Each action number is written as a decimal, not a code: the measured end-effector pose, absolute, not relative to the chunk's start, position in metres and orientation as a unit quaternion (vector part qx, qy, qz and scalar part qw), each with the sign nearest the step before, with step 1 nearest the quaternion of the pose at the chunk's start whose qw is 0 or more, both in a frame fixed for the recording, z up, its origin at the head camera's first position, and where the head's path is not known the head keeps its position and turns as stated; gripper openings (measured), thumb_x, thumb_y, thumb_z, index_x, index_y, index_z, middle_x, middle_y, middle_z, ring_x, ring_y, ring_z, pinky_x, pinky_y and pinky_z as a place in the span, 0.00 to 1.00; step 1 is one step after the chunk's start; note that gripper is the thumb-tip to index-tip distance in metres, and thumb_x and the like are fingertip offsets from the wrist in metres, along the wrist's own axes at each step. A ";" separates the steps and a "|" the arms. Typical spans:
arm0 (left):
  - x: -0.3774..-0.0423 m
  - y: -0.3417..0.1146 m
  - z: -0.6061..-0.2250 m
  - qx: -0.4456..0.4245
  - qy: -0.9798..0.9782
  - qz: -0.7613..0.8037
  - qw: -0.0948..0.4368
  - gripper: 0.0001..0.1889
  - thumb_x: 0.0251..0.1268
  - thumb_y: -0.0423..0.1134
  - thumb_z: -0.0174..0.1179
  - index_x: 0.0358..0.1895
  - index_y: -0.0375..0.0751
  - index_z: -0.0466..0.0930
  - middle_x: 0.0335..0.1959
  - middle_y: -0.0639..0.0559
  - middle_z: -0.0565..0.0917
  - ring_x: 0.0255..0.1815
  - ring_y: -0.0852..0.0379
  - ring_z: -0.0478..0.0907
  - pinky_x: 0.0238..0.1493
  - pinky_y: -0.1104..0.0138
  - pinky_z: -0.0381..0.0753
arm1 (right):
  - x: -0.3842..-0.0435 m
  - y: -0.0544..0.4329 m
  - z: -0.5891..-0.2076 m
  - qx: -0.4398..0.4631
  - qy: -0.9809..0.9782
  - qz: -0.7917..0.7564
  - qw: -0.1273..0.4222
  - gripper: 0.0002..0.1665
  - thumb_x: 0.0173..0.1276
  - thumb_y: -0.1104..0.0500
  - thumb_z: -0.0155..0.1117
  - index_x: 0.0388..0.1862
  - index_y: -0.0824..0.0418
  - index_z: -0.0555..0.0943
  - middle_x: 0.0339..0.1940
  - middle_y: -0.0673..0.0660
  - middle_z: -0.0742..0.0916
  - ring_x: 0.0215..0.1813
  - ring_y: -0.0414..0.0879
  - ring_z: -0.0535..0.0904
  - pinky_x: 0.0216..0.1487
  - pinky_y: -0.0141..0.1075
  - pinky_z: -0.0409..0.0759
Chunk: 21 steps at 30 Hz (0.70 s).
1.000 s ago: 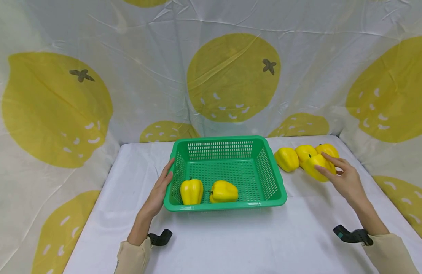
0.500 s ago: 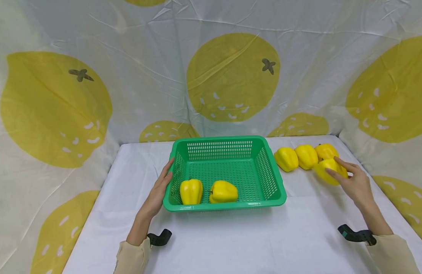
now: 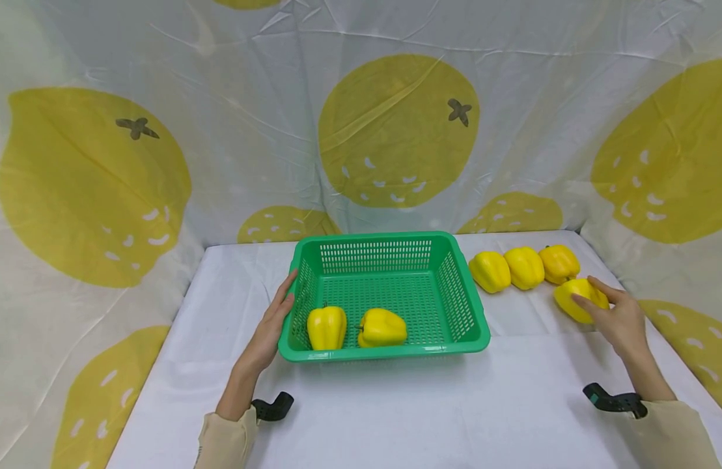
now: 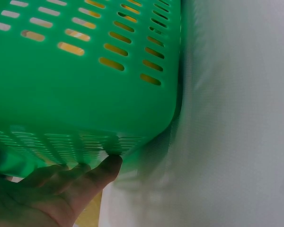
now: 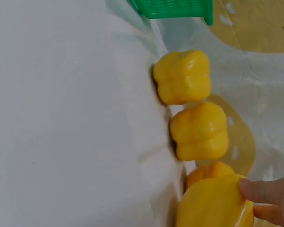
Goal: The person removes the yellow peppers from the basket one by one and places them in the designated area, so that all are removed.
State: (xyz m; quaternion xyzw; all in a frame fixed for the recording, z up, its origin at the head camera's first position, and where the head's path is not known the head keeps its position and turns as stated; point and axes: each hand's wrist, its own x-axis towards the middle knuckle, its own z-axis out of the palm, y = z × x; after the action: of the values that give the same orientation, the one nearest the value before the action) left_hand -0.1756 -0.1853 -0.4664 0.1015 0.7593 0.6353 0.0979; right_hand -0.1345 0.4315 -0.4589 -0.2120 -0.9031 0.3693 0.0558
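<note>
My right hand (image 3: 621, 322) pinches a yellow bell pepper (image 3: 579, 301) between thumb and fingers at the table's right side. Whether that pepper touches the cloth is hard to tell. In the right wrist view, the held pepper (image 5: 210, 203) partly covers another one behind it. Three more yellow bell peppers lie in a row beyond the hand, the middle one (image 3: 525, 268) among them. My left hand (image 3: 269, 332) rests against the left side of a green plastic basket (image 3: 384, 354), its fingers extended along the slotted wall (image 4: 85, 94). Inside the basket lie two bell peppers, one upright (image 3: 327, 328) and one on its side (image 3: 383, 327).
A white cloth covers the table (image 3: 396, 417). Behind and on both sides hangs a white curtain (image 3: 249, 130) with large yellow fruit prints. Each wrist wears a black camera mount, such as the right one (image 3: 615, 400).
My right hand has carried its bell pepper rightward and slightly nearer, off from in front of the row, and lower. The left hand and the basket have stayed put.
</note>
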 end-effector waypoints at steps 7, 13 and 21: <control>-0.175 -0.186 -0.468 0.103 0.757 0.637 0.099 0.29 0.88 0.56 0.30 0.85 0.67 0.40 0.88 0.54 0.39 0.88 0.43 0.34 0.82 0.34 0.37 | -0.136 0.435 -0.460 -0.220 -0.903 0.366 0.055 0.45 0.78 0.38 0.56 0.83 0.60 0.56 0.81 0.78 0.59 0.77 0.80 0.54 0.72 0.76 0.56; -0.176 -0.187 -0.468 0.100 0.758 0.637 0.098 0.29 0.88 0.56 0.30 0.85 0.67 0.40 0.88 0.54 0.39 0.88 0.43 0.35 0.82 0.34 0.38 | -0.139 0.438 -0.460 -0.224 -0.904 0.362 0.037 0.47 0.78 0.35 0.54 0.84 0.58 0.54 0.80 0.80 0.57 0.74 0.79 0.56 0.69 0.76 0.60; -0.177 -0.187 -0.469 0.107 0.753 0.642 0.098 0.29 0.88 0.55 0.29 0.85 0.66 0.40 0.88 0.53 0.39 0.88 0.43 0.34 0.82 0.35 0.37 | -0.136 0.441 -0.460 -0.225 -0.900 0.372 0.021 0.49 0.79 0.33 0.52 0.85 0.54 0.47 0.82 0.79 0.54 0.77 0.81 0.51 0.71 0.78 0.55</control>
State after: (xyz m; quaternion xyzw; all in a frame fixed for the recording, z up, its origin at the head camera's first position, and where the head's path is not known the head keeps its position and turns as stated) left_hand -0.1771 -0.1870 -0.4688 0.1071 0.7532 0.6415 0.0979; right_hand -0.1363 0.4405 -0.4596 -0.2247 -0.9003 0.3721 0.0214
